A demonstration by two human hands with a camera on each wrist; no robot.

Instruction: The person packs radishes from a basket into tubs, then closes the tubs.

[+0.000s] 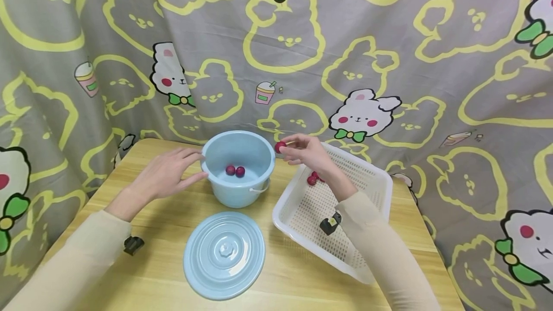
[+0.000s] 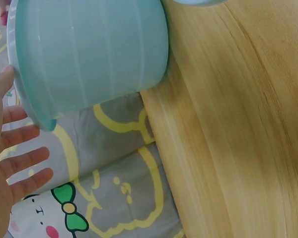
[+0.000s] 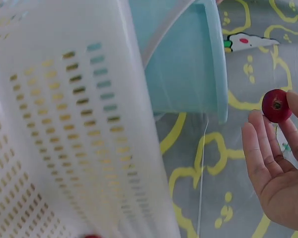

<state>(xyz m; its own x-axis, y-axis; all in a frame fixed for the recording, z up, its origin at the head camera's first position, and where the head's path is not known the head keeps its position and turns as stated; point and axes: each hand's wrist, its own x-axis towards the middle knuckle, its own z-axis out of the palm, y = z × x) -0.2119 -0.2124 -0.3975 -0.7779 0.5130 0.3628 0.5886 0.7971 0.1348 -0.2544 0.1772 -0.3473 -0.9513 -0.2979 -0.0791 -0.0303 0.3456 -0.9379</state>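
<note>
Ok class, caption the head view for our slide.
Right hand holds a red fruit by the bucket, two more fruits inside.

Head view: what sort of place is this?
Probably a makeshift tabletop recording spot; wider room unseen. A cartoon-print curtain hangs behind a wood-grain table, plus a small black device at each sleeve.

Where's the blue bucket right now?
In the head view, the blue bucket stands on the table, left of the white basket and behind the blue lid.
</note>
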